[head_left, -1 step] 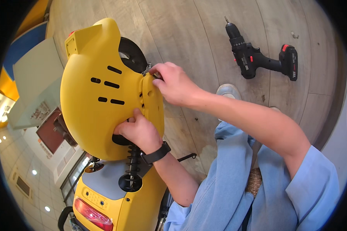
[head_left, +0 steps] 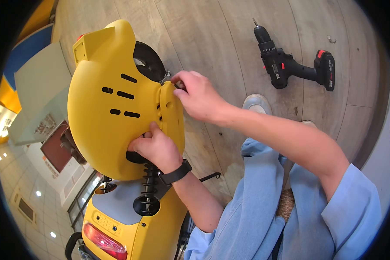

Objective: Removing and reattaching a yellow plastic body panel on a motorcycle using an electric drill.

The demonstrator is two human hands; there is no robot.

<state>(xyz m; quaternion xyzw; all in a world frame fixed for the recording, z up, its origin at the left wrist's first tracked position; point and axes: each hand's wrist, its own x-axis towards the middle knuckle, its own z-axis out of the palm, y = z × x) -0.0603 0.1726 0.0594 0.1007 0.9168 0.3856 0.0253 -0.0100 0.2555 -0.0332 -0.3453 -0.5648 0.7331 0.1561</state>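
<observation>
Fender [head_left: 117,104], a big yellow shell with dark slots, fills the left half of my head view, standing over the scooter's black wheel [head_left: 149,60]. I see my left hand [head_left: 156,147] gripping its lower edge, fingers curled together round the rim, a black watch [head_left: 174,173] on the wrist. My right hand [head_left: 197,95] reaches across to the fender's right flange, thumb and fingertips pinched on something small at the top of it; I cannot tell what. Below the fender runs a black coil shock [head_left: 148,184], then the scooter's yellow tail with its red lamp [head_left: 104,242]. On the wooden floor [head_left: 212,26], well apart to the upper right, lies a black drill [head_left: 290,63] with red trim. Blue sleeves and trousers fill the lower right, with a grey shoe [head_left: 256,103] beside my right forearm.
</observation>
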